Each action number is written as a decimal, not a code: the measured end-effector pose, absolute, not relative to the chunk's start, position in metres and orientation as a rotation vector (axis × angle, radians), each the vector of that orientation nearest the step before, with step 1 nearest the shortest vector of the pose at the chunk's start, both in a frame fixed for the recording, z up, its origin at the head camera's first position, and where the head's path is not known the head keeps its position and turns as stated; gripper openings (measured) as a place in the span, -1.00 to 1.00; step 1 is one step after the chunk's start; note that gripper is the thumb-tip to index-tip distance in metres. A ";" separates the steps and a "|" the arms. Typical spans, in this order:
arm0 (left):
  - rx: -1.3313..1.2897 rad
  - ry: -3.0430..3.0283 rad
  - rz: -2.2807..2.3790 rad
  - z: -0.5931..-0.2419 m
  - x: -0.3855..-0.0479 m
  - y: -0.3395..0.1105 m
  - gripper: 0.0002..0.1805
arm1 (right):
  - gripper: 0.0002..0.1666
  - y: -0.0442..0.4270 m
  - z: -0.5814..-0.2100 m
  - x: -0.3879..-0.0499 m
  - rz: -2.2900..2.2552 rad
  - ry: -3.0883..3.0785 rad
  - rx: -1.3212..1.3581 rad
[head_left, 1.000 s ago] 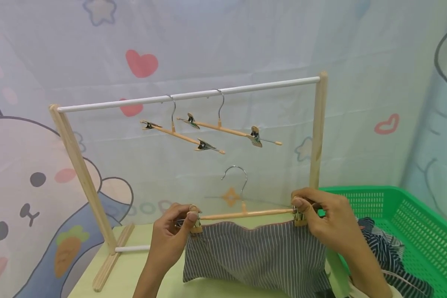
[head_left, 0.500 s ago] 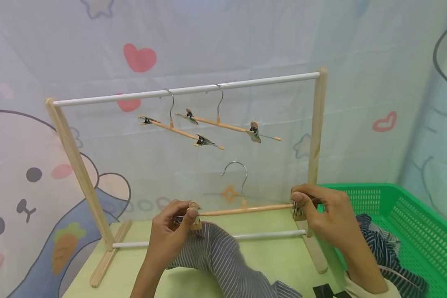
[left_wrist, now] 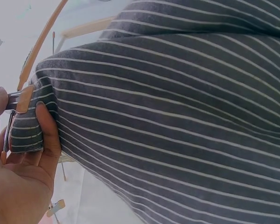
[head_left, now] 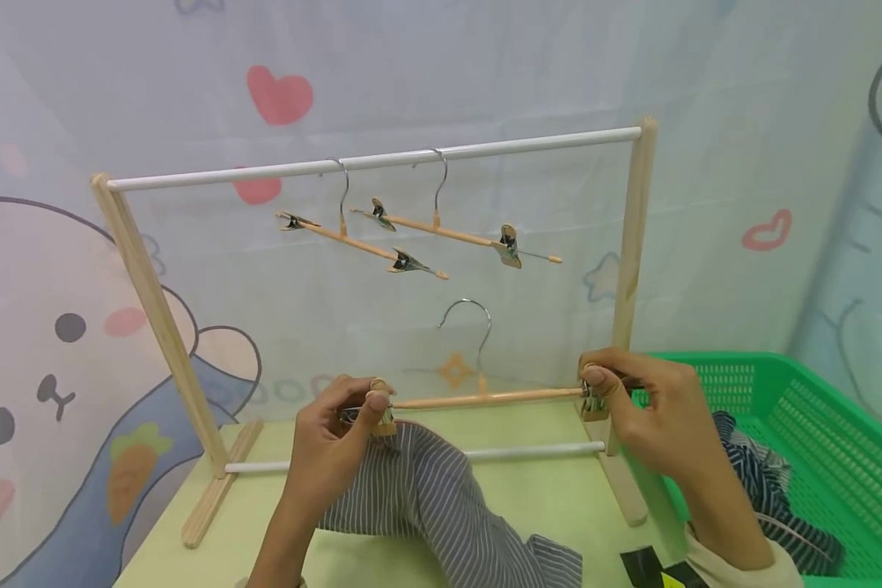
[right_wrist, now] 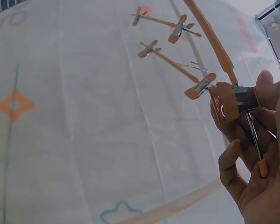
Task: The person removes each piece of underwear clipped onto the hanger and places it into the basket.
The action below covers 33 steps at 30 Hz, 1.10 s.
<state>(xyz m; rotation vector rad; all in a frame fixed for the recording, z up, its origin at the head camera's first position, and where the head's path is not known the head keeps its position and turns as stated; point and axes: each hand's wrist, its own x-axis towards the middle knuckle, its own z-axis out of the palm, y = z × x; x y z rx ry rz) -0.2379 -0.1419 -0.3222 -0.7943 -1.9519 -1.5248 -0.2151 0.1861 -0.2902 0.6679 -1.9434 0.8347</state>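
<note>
A clip hanger (head_left: 485, 398) with a wooden-coloured bar and a metal hook is held level between both hands. My left hand (head_left: 334, 441) pinches its left clip (left_wrist: 23, 99), which grips one corner of a grey garment (head_left: 434, 490) with white stripes. From that clip the garment sags down to the right onto the table. My right hand (head_left: 650, 416) pinches the right clip (right_wrist: 228, 100) between thumb and fingers; no cloth is in it. The garment's lower end lies folded on the table, so its kind cannot be told.
Behind the hands stands a wooden rack (head_left: 632, 245) with a white rail (head_left: 265, 170). Two more clip hangers (head_left: 367, 245) hang from it without clothes. A green basket (head_left: 838, 457) with striped clothes (head_left: 779, 498) is at the right. Black pieces (head_left: 643, 566) lie near the right sleeve.
The garment's right side has come out of the right clip and dropped, folding down to the left. Both hands keep their places on the hanger while the view tilts slightly.
</note>
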 end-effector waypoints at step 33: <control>-0.805 -1.936 -1.527 -0.321 -0.235 -0.142 -0.82 | -0.81 0.188 -0.289 -0.211 0.832 -2.085 0.680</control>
